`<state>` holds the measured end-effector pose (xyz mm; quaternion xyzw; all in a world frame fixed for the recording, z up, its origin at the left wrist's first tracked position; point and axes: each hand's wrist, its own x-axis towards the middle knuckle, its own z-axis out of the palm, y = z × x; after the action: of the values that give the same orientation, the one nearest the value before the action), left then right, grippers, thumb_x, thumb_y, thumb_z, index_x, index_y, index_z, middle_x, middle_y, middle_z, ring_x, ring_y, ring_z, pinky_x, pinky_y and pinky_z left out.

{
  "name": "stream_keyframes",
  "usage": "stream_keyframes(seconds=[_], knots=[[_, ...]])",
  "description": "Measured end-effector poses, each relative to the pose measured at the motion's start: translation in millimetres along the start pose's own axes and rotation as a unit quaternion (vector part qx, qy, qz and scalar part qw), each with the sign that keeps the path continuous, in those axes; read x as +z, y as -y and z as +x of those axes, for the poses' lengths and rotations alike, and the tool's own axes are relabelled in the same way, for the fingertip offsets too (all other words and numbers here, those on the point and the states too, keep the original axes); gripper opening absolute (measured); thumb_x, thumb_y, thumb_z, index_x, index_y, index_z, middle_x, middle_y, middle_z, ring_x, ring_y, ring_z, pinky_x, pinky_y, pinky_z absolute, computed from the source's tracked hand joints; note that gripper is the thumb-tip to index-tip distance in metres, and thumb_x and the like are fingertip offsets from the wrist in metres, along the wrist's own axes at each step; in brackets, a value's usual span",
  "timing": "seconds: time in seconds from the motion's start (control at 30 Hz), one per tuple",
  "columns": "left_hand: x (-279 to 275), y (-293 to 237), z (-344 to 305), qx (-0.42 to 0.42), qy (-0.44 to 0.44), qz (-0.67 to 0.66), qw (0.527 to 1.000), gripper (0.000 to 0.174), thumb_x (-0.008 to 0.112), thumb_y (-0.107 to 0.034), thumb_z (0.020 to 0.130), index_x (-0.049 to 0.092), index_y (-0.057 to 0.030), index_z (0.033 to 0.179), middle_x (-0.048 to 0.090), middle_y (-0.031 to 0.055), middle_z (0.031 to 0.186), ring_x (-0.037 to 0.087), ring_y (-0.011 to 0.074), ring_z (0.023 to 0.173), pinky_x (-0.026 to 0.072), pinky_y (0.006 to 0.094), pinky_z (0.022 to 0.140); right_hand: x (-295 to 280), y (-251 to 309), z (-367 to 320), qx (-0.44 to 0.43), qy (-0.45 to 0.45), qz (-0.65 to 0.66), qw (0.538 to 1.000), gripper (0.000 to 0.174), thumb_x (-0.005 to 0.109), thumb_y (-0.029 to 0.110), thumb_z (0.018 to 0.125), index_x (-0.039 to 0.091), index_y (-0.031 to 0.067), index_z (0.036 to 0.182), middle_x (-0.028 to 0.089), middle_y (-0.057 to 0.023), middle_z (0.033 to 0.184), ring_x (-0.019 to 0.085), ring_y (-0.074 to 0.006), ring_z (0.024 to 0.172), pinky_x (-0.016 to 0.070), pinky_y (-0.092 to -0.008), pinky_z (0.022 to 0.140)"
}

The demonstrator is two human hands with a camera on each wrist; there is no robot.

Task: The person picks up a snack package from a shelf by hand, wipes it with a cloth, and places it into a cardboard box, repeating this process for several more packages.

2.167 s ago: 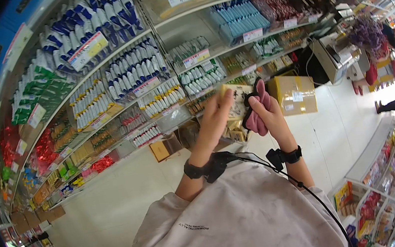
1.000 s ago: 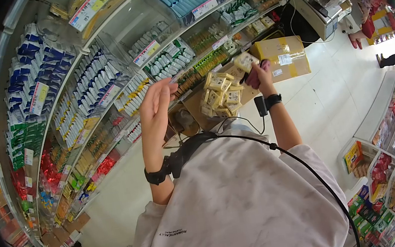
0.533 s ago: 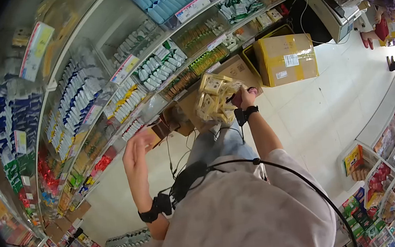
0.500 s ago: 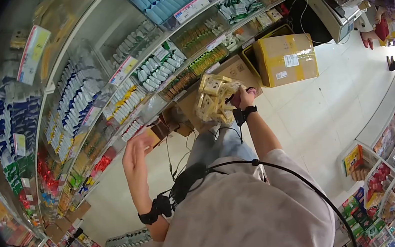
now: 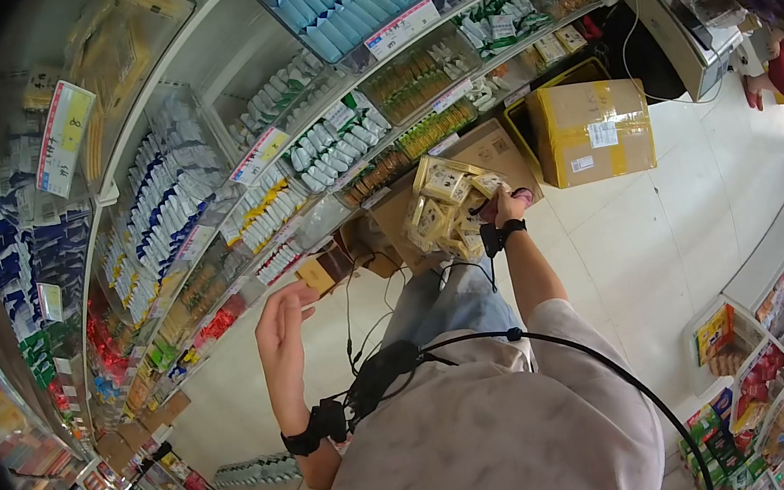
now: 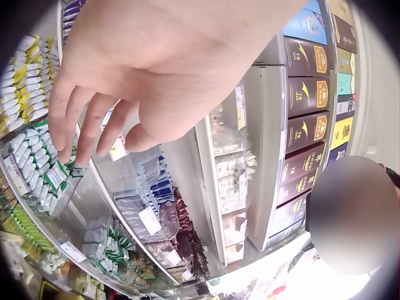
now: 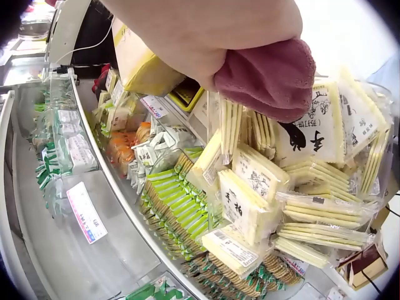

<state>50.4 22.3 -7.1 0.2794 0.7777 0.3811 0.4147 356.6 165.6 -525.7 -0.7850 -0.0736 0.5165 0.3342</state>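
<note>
My right hand (image 5: 510, 205) grips a folded mauve cloth (image 7: 269, 78) with a black part. It is low, at the right side of a heap of clear-wrapped, pale yellow crackers (image 5: 444, 187). In the right wrist view, the cloth overlaps a cracker packet (image 7: 312, 134) with black lettering; I cannot tell whether the fingers still hold it. My left hand (image 5: 281, 326) is raised in the air with relaxed fingers and nothing in it. Behind it in the left wrist view are shelf bins of small wrapped snacks (image 6: 37, 162).
Tiered shelves with clear bins (image 5: 377, 137) and price tags curve along the left and front. A taped carton (image 5: 597, 131) stands right of the heap, on the tiled floor (image 5: 605, 265). Black cables (image 5: 622, 383) run from my wrists across my body. Another display stands at right.
Earlier both hands were together on a cracker packet and the cloth. My left hand let go and moved left; my right hand carried packet and cloth down to the heap.
</note>
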Motion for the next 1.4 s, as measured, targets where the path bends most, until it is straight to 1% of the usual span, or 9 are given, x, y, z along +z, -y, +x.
stream_keyframes(seconds=[0.3, 0.53, 0.67, 0.73, 0.77, 0.83, 1.03, 1.17, 1.4], knots=[[-5.7, -28.4, 5.7, 0.070, 0.028, -0.016, 0.997, 0.034, 0.050, -0.026, 0.109, 0.064, 0.0028, 0.121, 0.070, 0.0107, 0.110, 0.066, 0.0178, 0.106, 0.0517, 0.0344, 0.096, -36.7, 39.6, -71.6, -0.041, 0.033, 0.128, 0.990, 0.038, 0.080, 0.025, 0.088, 0.059, -0.0023, 0.105, 0.068, -0.0096, 0.091, 0.066, -0.0184, 0.076, 0.0538, -0.0339, 0.065], [-21.5, -48.8, 12.9, 0.200, 0.005, -0.112, 0.973, 0.030, 0.053, -0.023, 0.108, 0.066, 0.0024, 0.115, 0.071, 0.0090, 0.102, 0.068, 0.0159, 0.098, 0.0531, 0.0312, 0.090, -79.0, 42.2, -59.3, 0.062, 0.195, 0.146, 0.968, 0.061, 0.060, 0.056, 0.095, 0.063, 0.0013, 0.069, 0.065, -0.0175, 0.063, 0.069, -0.0368, 0.056, 0.0585, -0.0449, 0.056], [-31.8, -69.5, 29.4, 0.296, -0.028, -0.122, 0.947, 0.026, 0.054, -0.020, 0.107, 0.067, 0.0026, 0.112, 0.072, 0.0084, 0.097, 0.067, 0.0142, 0.094, 0.0524, 0.0293, 0.084, -82.9, 92.3, -108.6, 0.055, 0.242, 0.183, 0.951, 0.063, 0.059, 0.048, 0.098, 0.027, 0.0196, 0.053, 0.023, 0.0010, 0.050, 0.028, -0.0171, 0.038, 0.0252, -0.0326, 0.039], [-36.2, -88.0, 34.8, 0.343, -0.033, -0.150, 0.927, 0.025, 0.055, -0.019, 0.107, 0.067, 0.0029, 0.112, 0.071, 0.0073, 0.093, 0.066, 0.0133, 0.090, 0.0519, 0.0283, 0.081, -88.3, 118.8, -131.7, 0.047, 0.246, 0.160, 0.955, 0.054, 0.063, 0.035, 0.096, 0.033, 0.0177, 0.055, 0.030, 0.0005, 0.050, 0.034, -0.0138, 0.038, 0.0261, -0.0263, 0.036], [-37.1, -94.4, 40.2, 0.365, -0.035, -0.165, 0.916, 0.025, 0.055, -0.019, 0.107, 0.067, 0.0030, 0.112, 0.070, 0.0070, 0.092, 0.066, 0.0129, 0.089, 0.0516, 0.0278, 0.080, -97.4, 116.3, -117.3, 0.022, 0.299, 0.190, 0.935, 0.035, 0.068, 0.028, 0.094, 0.058, 0.0040, 0.071, 0.060, -0.0131, 0.060, 0.056, -0.0217, 0.043, 0.0421, -0.0268, 0.037], [-39.0, -112.8, 48.0, 0.397, -0.031, -0.194, 0.897, 0.024, 0.055, -0.018, 0.107, 0.067, 0.0028, 0.111, 0.070, 0.0065, 0.090, 0.065, 0.0126, 0.088, 0.0512, 0.0275, 0.079, -90.4, 98.9, -65.0, -0.140, 0.292, 0.092, 0.942, 0.027, 0.069, 0.026, 0.093, 0.057, 0.0082, 0.077, 0.062, -0.0086, 0.067, 0.055, -0.0165, 0.048, 0.0406, -0.0238, 0.038], [-40.8, -167.5, 74.9, 0.511, -0.154, -0.138, 0.834, 0.018, 0.060, -0.014, 0.102, 0.068, 0.0002, 0.110, 0.068, 0.0093, 0.090, 0.066, 0.0176, 0.088, 0.0521, 0.0314, 0.080, -93.7, 160.4, -135.2, 0.054, 0.332, 0.174, 0.925, 0.028, 0.069, 0.027, 0.093, 0.057, 0.0116, 0.073, 0.060, -0.0038, 0.061, 0.049, -0.0117, 0.043, 0.0406, -0.0204, 0.039], [-37.8, -223.2, 84.4, 0.644, -0.252, -0.028, 0.722, 0.018, 0.065, -0.012, 0.094, 0.070, -0.0033, 0.110, 0.064, 0.0153, 0.090, 0.064, 0.0312, 0.095, 0.0511, 0.0402, 0.087, -94.9, 172.3, -164.6, -0.051, 0.374, 0.180, 0.909, 0.022, 0.069, 0.024, 0.093, 0.053, 0.0199, 0.078, 0.058, 0.0027, 0.068, 0.053, -0.0086, 0.052, 0.0434, -0.0198, 0.043], [-22.8, -274.2, 169.2, 0.563, -0.301, 0.163, 0.752, 0.024, 0.063, -0.026, 0.094, 0.075, -0.0049, 0.094, 0.067, 0.0222, 0.092, 0.062, 0.0425, 0.097, 0.0513, 0.0496, 0.090, -93.0, 189.3, -192.7, -0.003, 0.398, 0.227, 0.889, 0.025, 0.069, 0.019, 0.094, 0.050, 0.0258, 0.079, 0.057, 0.0080, 0.071, 0.055, -0.0059, 0.056, 0.0435, -0.0192, 0.045]])
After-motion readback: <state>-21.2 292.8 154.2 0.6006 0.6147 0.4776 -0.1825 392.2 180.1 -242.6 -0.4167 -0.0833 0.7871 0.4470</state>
